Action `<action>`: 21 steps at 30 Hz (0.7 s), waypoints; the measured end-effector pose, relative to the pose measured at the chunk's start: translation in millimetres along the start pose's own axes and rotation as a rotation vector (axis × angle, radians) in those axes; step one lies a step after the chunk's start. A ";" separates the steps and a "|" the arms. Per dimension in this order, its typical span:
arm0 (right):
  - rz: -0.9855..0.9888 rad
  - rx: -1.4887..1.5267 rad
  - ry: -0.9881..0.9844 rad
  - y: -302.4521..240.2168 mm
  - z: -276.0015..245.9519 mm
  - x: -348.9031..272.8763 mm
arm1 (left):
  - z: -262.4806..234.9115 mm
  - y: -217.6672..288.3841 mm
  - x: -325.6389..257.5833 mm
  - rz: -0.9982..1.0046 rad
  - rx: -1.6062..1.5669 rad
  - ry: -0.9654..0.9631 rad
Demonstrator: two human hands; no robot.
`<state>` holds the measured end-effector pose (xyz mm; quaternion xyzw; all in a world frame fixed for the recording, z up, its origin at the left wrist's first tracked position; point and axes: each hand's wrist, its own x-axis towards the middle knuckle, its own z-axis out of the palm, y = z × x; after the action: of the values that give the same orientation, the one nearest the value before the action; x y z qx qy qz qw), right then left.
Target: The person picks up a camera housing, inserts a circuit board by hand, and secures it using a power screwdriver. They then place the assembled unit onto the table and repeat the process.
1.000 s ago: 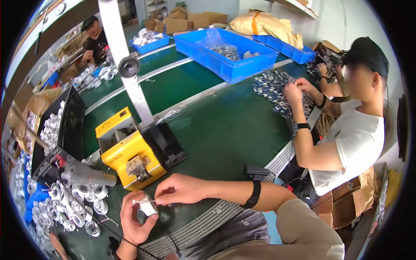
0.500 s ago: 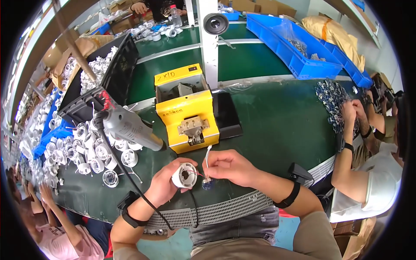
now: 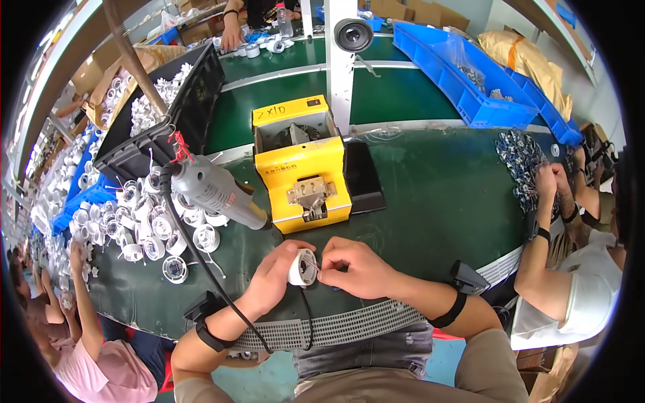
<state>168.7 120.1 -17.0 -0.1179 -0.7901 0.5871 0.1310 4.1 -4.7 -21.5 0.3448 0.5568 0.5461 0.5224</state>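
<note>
Holding a small round white lamp housing (image 3: 302, 267) just above the near edge of the green table (image 3: 430, 195), we have our left hand (image 3: 272, 279) curled about its left side while our right hand (image 3: 356, 267) pinches a thin wire at its open face, fingertips (image 3: 321, 272) pressed together. As we judge it, the wire is fine enough to slip from the pinch or bend short, and a hard tug could pull it loose from the housing. Our grip on the housing is one-sided, so a twist from the right could roll it out toward the table edge. A grey electric screwdriver (image 3: 215, 191) hangs just beyond on the left, its black cable (image 3: 201, 262) running past our left wrist; a snag there could jerk the hand. Beyond sits the yellow screw feeder (image 3: 302, 168), and loose white housings (image 3: 144, 225) crowd the left, easy to knock
</note>
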 end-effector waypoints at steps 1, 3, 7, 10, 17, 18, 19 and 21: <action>0.003 -0.011 0.051 -0.6 2.4 -0.1 | 1.1 2.0 -1.8 0.027 0.109 -0.013; 0.007 -0.021 0.102 -3.3 5.9 -2.5 | 2.8 1.6 -3.3 0.052 0.216 -0.026; -0.105 0.029 0.126 -16.8 4.0 -3.1 | 4.2 4.7 -5.2 -0.009 -0.062 -0.011; -0.197 -0.114 0.133 -7.0 2.0 -1.9 | 6.5 8.2 -4.3 -0.067 -0.194 -0.041; -0.173 -0.271 0.308 -21.3 0.6 -3.7 | 5.6 4.2 -5.3 -0.045 -0.218 -0.057; -0.175 -0.275 0.308 -20.8 -2.2 -4.2 | 6.9 5.8 -5.6 -0.041 -0.219 -0.059; -0.208 -0.366 0.326 -18.8 -7.1 -5.2 | 8.9 7.2 -5.6 -0.003 -0.251 0.000; -0.329 -0.464 0.366 -11.2 -11.9 -0.7 | 7.1 3.9 -4.8 0.048 -0.209 0.090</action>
<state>173.2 127.3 -3.0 -0.1188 -0.8745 0.3317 0.3334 11.2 -6.8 -15.8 0.2767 0.5115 0.6283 0.5167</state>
